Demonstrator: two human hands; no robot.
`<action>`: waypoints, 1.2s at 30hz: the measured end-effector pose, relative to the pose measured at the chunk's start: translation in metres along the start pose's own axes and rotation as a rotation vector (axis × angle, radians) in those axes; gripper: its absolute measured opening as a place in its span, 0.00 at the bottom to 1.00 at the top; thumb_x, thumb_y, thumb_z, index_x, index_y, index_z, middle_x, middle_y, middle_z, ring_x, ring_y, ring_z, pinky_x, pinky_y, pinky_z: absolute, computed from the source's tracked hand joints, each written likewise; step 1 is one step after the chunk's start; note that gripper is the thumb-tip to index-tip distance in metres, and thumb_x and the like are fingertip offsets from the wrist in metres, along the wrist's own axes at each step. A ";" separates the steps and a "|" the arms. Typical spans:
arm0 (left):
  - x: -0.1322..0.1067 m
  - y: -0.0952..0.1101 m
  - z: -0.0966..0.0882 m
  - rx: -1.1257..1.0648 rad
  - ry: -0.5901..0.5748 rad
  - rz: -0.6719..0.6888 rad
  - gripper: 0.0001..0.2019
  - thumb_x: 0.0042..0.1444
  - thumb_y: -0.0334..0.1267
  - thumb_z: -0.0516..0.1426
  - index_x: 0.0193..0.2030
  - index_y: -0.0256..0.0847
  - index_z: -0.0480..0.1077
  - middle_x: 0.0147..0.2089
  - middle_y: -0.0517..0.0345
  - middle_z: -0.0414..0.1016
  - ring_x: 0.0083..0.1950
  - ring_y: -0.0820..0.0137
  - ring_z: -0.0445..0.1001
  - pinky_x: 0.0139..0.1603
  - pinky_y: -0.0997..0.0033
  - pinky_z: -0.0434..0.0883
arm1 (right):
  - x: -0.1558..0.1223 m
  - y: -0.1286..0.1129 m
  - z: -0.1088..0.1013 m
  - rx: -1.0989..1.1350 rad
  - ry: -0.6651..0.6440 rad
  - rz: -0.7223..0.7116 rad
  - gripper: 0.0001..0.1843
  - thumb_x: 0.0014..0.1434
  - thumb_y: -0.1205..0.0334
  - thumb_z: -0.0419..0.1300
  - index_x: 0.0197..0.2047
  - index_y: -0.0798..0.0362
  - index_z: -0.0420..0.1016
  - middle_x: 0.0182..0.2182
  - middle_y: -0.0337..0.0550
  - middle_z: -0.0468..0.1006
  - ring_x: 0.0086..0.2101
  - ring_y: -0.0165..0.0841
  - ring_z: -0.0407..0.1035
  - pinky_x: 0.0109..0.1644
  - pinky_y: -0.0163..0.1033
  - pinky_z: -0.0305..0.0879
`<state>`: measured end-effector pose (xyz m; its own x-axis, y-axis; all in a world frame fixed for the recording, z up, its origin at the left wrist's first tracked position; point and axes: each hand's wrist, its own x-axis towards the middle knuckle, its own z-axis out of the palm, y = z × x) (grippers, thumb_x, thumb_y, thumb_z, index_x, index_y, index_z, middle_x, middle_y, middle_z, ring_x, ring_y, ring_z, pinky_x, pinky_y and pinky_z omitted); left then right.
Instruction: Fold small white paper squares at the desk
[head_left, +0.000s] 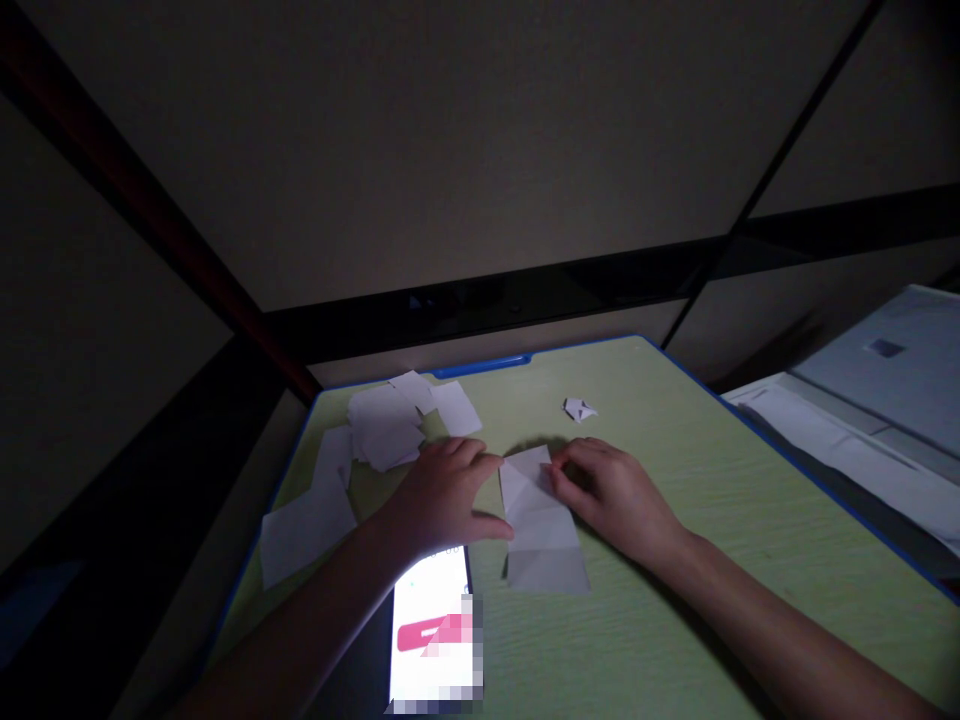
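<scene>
A creased white paper strip (pixel 541 525) lies on a pale green table (pixel 675 560). My left hand (pixel 442 495) rests flat beside the strip's left edge, its fingers stretched out and touching the upper left corner. My right hand (pixel 611 490) is at the strip's upper right, with its fingers curled and pressed together on the paper's top fold. A small folded paper piece (pixel 579 409) sits farther back on the table, apart from both hands.
A pile of white paper squares (pixel 386 430) lies at the back left, with a larger sheet (pixel 304 525) at the left edge. A lit phone (pixel 435 630) lies under my left wrist. The table has a blue rim (pixel 480 366). Pale boxes (pixel 885 410) stand to the right.
</scene>
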<state>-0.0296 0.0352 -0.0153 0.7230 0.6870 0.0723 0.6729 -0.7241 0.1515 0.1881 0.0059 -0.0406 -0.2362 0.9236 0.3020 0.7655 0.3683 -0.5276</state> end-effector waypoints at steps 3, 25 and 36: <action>0.000 0.000 0.002 0.012 -0.006 -0.008 0.34 0.39 0.58 0.61 0.53 0.44 0.65 0.49 0.51 0.67 0.50 0.58 0.64 0.48 0.60 0.61 | 0.000 0.001 0.002 -0.001 -0.037 0.078 0.06 0.54 0.61 0.54 0.32 0.53 0.69 0.26 0.42 0.73 0.27 0.32 0.65 0.29 0.35 0.57; -0.016 0.030 -0.008 -1.244 0.394 -0.420 0.09 0.50 0.40 0.53 0.26 0.35 0.67 0.23 0.60 0.68 0.26 0.73 0.67 0.25 0.76 0.62 | 0.012 -0.051 -0.002 0.995 0.210 0.266 0.14 0.47 0.55 0.63 0.22 0.55 0.64 0.16 0.32 0.61 0.19 0.25 0.54 0.22 0.31 0.49; -0.041 0.001 -0.004 -1.178 0.665 -0.472 0.07 0.47 0.38 0.55 0.24 0.36 0.65 0.21 0.63 0.63 0.25 0.75 0.62 0.24 0.78 0.58 | 0.033 -0.077 0.021 1.028 -0.102 0.273 0.14 0.50 0.55 0.61 0.22 0.54 0.62 0.13 0.27 0.56 0.11 0.20 0.46 0.12 0.28 0.38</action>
<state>-0.0592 0.0065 -0.0140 0.0447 0.9835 0.1753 0.0679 -0.1781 0.9817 0.1091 0.0099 -0.0071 -0.2184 0.9754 0.0297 -0.0605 0.0169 -0.9980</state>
